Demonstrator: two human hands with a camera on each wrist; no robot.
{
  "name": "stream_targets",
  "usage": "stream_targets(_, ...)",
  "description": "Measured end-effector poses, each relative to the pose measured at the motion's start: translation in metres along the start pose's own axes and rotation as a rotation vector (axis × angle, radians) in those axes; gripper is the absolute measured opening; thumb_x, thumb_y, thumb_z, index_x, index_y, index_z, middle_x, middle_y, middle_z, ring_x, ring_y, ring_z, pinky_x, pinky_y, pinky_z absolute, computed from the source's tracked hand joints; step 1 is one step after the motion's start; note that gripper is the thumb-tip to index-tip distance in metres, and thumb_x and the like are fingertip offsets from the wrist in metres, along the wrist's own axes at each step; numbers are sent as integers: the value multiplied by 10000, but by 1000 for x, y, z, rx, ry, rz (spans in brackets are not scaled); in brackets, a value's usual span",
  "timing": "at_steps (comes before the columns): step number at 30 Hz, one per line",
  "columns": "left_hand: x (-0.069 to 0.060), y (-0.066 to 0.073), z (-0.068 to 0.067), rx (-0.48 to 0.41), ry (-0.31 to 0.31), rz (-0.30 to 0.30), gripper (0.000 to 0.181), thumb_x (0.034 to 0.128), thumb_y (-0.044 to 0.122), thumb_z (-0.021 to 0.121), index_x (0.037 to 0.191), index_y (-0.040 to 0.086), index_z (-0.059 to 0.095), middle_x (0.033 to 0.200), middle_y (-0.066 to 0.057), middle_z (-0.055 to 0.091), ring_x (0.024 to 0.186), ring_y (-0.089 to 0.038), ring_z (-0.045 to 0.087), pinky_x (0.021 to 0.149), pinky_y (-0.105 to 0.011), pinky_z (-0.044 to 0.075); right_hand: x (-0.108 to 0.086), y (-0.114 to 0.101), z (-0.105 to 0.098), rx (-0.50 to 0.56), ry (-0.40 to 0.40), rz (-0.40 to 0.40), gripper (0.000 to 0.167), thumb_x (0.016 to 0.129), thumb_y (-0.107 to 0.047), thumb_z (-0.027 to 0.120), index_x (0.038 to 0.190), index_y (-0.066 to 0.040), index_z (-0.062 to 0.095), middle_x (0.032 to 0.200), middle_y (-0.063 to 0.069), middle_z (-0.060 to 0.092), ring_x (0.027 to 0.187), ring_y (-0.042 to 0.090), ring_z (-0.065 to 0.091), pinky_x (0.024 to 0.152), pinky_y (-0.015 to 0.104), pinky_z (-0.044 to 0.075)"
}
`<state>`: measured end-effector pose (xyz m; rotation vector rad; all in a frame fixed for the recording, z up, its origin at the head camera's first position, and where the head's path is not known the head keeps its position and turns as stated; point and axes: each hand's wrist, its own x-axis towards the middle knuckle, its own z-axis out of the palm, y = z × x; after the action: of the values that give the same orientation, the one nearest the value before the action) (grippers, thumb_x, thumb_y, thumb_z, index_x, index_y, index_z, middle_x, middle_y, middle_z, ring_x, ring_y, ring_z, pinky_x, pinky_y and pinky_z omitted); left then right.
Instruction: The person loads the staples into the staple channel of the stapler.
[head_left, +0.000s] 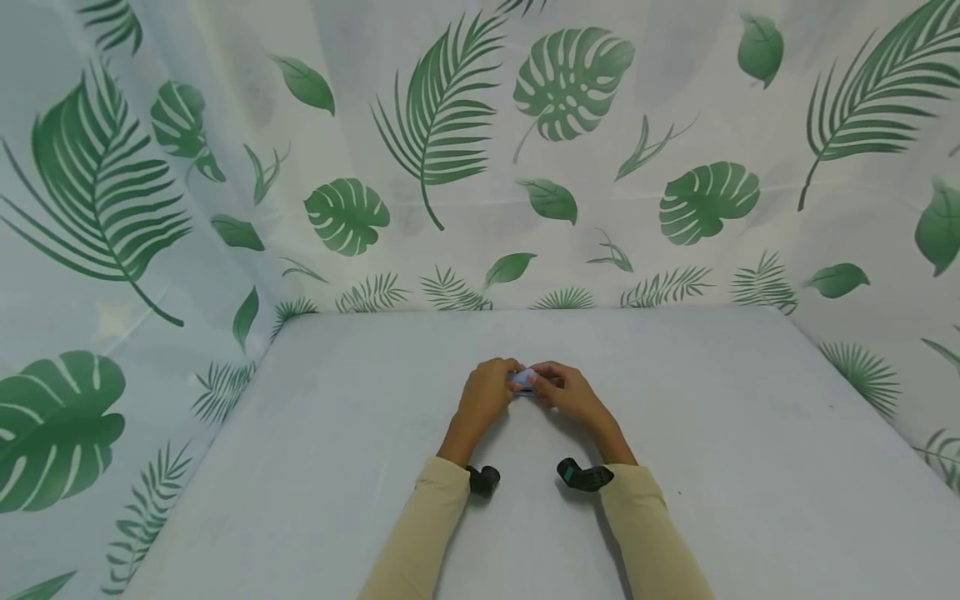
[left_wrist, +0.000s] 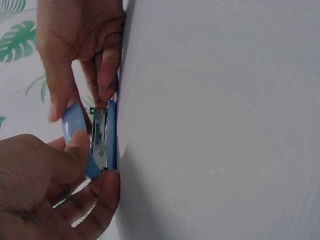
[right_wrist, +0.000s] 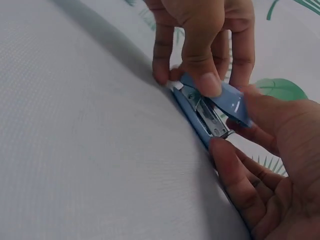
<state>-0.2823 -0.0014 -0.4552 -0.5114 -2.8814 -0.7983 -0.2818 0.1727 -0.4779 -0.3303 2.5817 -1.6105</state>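
Note:
A small light-blue stapler (head_left: 523,379) is held between both hands on the white table. Its blue top cover (left_wrist: 75,122) is raised away from the metal staple channel (left_wrist: 100,145), which lies along the blue base (right_wrist: 192,116). My left hand (head_left: 487,392) grips the hinge end, thumb on the cover and fingertips by the base. At the other end, my right hand (head_left: 576,396) pinches the lifted cover with thumb and a finger, while another finger touches the base's front tip. The fingers partly hide the stapler in the head view.
The white tabletop (head_left: 337,467) spreads around the hands. White cloth with green leaf prints (head_left: 465,233) hangs behind the table and along both sides. Black wrist cameras (head_left: 486,480) sit at the cuffs of both beige sleeves (head_left: 420,533).

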Motion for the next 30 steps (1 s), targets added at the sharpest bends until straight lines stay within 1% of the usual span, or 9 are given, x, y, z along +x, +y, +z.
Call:
stream_targets(2, -1, -5, 0, -94, 3, 9, 260, 897, 138, 702, 1156, 109, 711, 1122, -56, 721, 1071, -217, 672, 898, -367, 529, 1, 0, 1, -18, 27, 9, 414, 995, -360, 564, 1205, -9, 628, 1051, 190, 698, 821, 144, 683, 682, 247, 527)
stream_targets(5, -3, -13, 1, -173, 1, 32, 264, 913, 143, 685, 1168, 79, 709, 1115, -91, 719, 1061, -232, 670, 907, -383, 521, 2, -2, 2, -17, 61, 34, 414, 988, -370, 575, 1164, -4, 650, 976, 185, 710, 768, 157, 685, 654, 250, 522)
stream_targets(7, -4, -17, 1, -193, 1, 37, 259, 926, 161, 671, 1169, 81, 712, 1108, -104, 718, 1043, -244, 672, 897, -394, 523, 1, -3, 2, -5, 60, 36, 414, 987, -354, 580, 1172, 11, 644, 992, 203, 705, 771, 177, 694, 661, 262, 535)
stream_targets(10, -5, -20, 1, -249, -7, 20, 247, 948, 186, 642, 1167, 97, 716, 1140, -99, 716, 1035, -249, 677, 888, -400, 524, 0, -5, 2, 29, 59, 51, 398, 983, -335, 591, 1195, -1, 636, 1051, 222, 693, 785, 190, 698, 678, 277, 560)
stream_targets(14, -5, -23, 0, -315, -4, -9, 213, 955, 202, 635, 1122, 112, 733, 1125, -69, 730, 985, -236, 698, 852, -384, 536, 0, -8, 2, 116, 23, 92, 359, 991, -281, 587, 1237, -21, 608, 1124, 248, 655, 773, 181, 713, 669, 289, 581)
stream_targets(17, -4, -23, 0, -327, 12, -25, 184, 944, 199, 653, 1076, 110, 744, 1073, -57, 746, 945, -229, 711, 830, -373, 544, 0, -11, 1, 183, -26, 109, 350, 1008, -232, 556, 1273, -3, 569, 1162, 272, 610, 767, 192, 731, 657, 293, 587)
stream_targets(20, -4, -22, -1, -334, 21, -35, 170, 935, 194, 664, 1053, 105, 748, 1053, -59, 750, 932, -233, 715, 823, -377, 546, 0, -14, 1, 214, -39, 128, 331, 1015, -206, 540, 1279, -9, 567, 1173, 262, 596, 771, 206, 738, 652, 298, 589)
stream_targets(26, -3, -18, -2, -335, 26, -43, 166, 930, 173, 670, 1051, 90, 748, 1050, -74, 749, 924, -247, 712, 823, -388, 543, 0, -15, 1, 221, -34, 146, 318, 1019, -190, 531, 1276, -9, 577, 1174, 266, 602, 812, 254, 743, 675, 332, 595)
stream_targets(30, -4, -17, -1, -313, 19, -55, 172, 938, 170, 658, 1063, 91, 746, 1062, -71, 747, 936, -238, 708, 831, -386, 540, 0, -14, 1, 223, -32, 169, 300, 1017, -180, 534, 1255, -7, 589, 1156, 256, 610, 799, 231, 743, 672, 320, 593)
